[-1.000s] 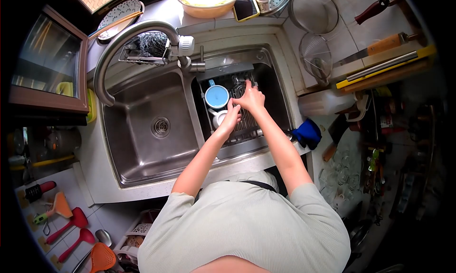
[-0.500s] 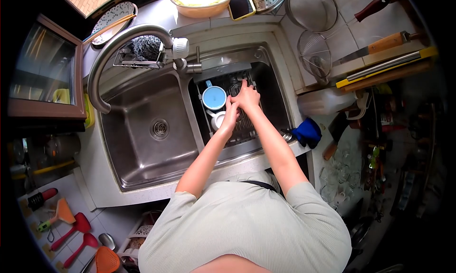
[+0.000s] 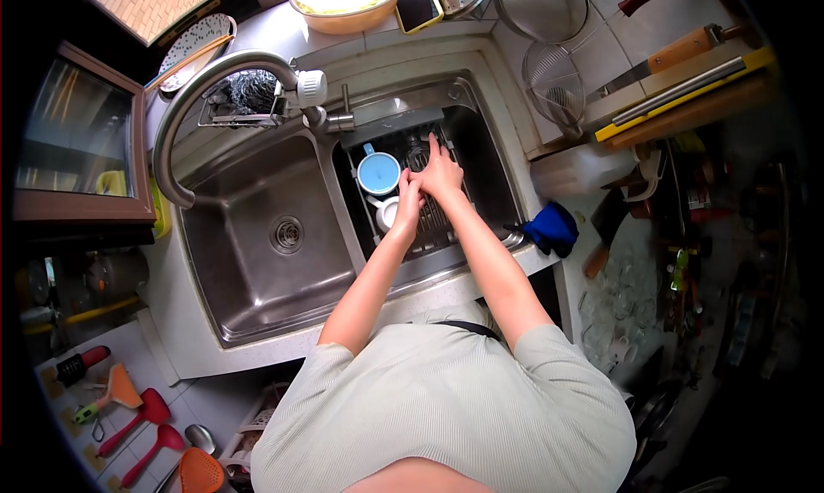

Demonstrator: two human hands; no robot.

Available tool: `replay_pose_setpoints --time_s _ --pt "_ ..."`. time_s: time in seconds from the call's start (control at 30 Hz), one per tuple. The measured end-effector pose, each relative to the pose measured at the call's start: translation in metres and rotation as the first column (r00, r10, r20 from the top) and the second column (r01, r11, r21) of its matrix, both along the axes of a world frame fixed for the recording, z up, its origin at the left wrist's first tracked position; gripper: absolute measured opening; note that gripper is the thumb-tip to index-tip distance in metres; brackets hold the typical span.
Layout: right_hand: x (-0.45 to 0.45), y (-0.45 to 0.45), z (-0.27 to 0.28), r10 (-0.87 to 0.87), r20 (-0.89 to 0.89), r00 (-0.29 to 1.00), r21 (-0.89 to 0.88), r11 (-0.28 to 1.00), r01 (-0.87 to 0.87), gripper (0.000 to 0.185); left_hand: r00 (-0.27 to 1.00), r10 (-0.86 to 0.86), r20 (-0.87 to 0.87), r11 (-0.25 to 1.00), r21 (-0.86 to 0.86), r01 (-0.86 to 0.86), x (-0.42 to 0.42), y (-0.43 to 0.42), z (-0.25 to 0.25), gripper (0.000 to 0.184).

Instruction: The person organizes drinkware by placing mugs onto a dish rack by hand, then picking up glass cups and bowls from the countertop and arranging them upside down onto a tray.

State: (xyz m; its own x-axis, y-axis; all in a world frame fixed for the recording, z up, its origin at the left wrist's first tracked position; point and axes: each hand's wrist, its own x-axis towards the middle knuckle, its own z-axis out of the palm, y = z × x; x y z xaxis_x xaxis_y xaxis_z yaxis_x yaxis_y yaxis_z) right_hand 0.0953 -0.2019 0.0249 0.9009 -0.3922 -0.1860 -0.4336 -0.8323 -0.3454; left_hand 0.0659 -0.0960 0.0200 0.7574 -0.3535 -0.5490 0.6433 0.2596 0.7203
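Note:
Both my hands are over the dish rack (image 3: 431, 235) in the right sink basin. My right hand (image 3: 439, 175) is palm down, its index finger stretched forward beside a clear glass (image 3: 417, 153); whether it touches the glass is hard to tell. My left hand (image 3: 410, 203) has its fingers stretched out, the tips meeting my right hand near the thumb. Nothing shows in either hand, though the palms are hidden. Left of my hands stands a light blue mug (image 3: 378, 174), its handle pointing away from me. A white cup (image 3: 388, 212), partly covered by my left hand, sits nearer me.
The left basin (image 3: 249, 235) has a drain in its floor. A curved faucet (image 3: 172, 124) arches over its left side. Behind it is a wire holder with a steel scourer (image 3: 253, 90). Strainers (image 3: 554, 90), a knife (image 3: 678, 55) and a blue cloth (image 3: 552, 229) are on the right.
The whole view has shifted slightly left. My hands keep nearly the same place over the rack, with my right index finger a little more stretched out.

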Motion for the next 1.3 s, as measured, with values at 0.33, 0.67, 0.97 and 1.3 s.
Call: replay_pose_setpoints --time_s 0.33,0.67,0.97,1.3 --pt "-0.043 -0.027 0.035 -0.112 0.515 0.850 0.369 0.924 -0.102 0.036 0.949 0.148 0.279 0.985 0.047 -0.167 -0.021 0.030 0.049 0.044" --pt "-0.123 -0.041 0.055 -0.415 0.613 0.673 0.628 0.773 -0.096 0.035 0.824 -0.065 0.562 0.991 0.130 -0.011 -0.049 0.025 0.076 0.035" --pt "-0.200 -0.045 0.035 -0.603 0.533 0.593 0.723 0.689 0.049 0.052 0.649 -0.364 0.669 0.931 0.252 0.262 -0.087 -0.016 0.074 0.033" --pt "-0.279 -0.090 0.060 -0.657 0.602 0.454 0.675 0.722 0.152 0.048 0.454 -0.524 0.721 0.840 0.347 0.418 -0.143 -0.080 0.087 0.029"
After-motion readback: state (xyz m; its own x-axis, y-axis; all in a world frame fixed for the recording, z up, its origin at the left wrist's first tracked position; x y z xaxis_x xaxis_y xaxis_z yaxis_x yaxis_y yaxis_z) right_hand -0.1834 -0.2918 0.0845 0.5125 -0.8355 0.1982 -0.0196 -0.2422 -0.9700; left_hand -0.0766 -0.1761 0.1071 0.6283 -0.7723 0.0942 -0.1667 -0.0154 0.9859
